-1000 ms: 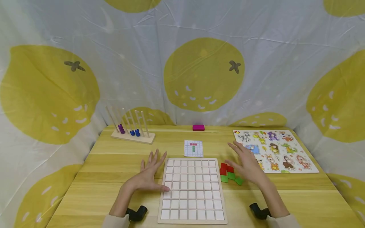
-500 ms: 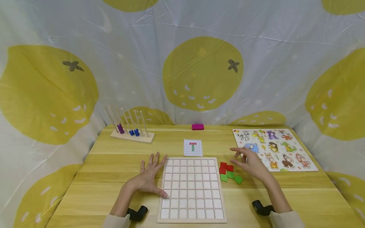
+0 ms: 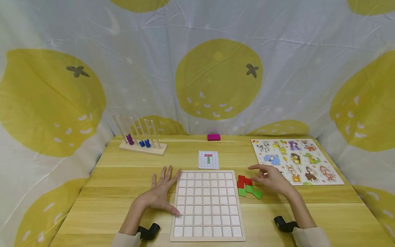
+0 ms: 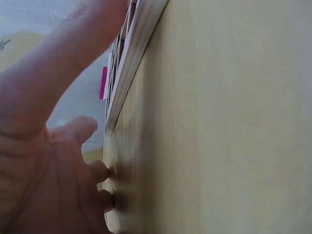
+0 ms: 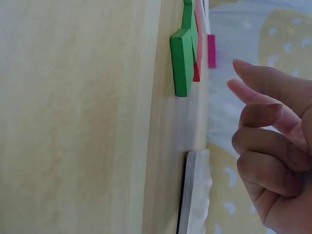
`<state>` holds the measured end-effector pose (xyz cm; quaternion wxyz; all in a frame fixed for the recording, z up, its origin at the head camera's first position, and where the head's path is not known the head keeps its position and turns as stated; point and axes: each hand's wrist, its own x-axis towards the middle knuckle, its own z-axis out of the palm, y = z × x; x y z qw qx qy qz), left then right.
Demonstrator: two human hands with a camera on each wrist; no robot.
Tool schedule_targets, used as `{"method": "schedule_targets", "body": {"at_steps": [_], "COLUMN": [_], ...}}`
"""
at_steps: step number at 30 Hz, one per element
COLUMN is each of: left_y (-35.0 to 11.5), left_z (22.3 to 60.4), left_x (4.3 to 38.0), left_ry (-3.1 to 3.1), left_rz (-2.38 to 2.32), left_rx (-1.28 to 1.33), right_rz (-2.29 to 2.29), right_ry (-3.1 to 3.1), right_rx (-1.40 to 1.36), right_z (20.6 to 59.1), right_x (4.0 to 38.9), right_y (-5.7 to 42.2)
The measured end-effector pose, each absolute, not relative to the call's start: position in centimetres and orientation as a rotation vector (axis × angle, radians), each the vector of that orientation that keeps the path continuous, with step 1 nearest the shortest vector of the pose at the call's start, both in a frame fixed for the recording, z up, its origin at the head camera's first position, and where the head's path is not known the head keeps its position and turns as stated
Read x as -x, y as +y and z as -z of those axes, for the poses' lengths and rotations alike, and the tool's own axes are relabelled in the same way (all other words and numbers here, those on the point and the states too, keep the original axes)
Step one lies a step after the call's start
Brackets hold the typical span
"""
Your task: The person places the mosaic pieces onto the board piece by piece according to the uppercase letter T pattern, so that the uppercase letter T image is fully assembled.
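My left hand (image 3: 158, 195) has its fingers spread, tips on the table left of the wooden grid board (image 3: 207, 200). Its thumb lies over the board's left edge. In the left wrist view, the thumb (image 4: 63, 63) reaches across the board's rim (image 4: 136, 58). To the board's right lie several small square tiles, red ones (image 3: 240, 185) behind green ones (image 3: 242, 192). Over their right side hovers my right hand (image 3: 273, 180), index finger and thumb apart, other fingers curled, nothing held. The right wrist view shows it clear of the nearest green tile (image 5: 182, 63).
Behind the board lies a card (image 3: 208, 160) with a red and green T pattern. Farther back is a magenta block (image 3: 213, 137). A peg stand (image 3: 143, 148) with beads stands back left; an animal puzzle board (image 3: 297, 163) lies right. A lemon-print cloth (image 3: 219, 79) hangs behind.
My right hand's fingers have gone from spread to partly curled, with the index finger pointing left, now lower near the tiles. The left thumb has slid slightly down along the board's edge.
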<state>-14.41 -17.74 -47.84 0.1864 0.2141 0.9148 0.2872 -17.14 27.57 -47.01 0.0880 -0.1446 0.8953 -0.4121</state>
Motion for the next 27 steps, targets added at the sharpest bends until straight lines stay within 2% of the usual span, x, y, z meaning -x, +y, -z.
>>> {"method": "schedule_targets", "body": {"at_steps": [27], "left_y": [-17.7], "left_z": [47.81], "left_x": [14.45], "left_ry": [2.585], "left_rz": [-0.772], "left_rx": [-0.615], "right_rz": [1.186], "right_ry": [2.583], "right_rx": [0.505], "right_z": [47.37], "right_x": [17.25], "right_y": [28.21]}}
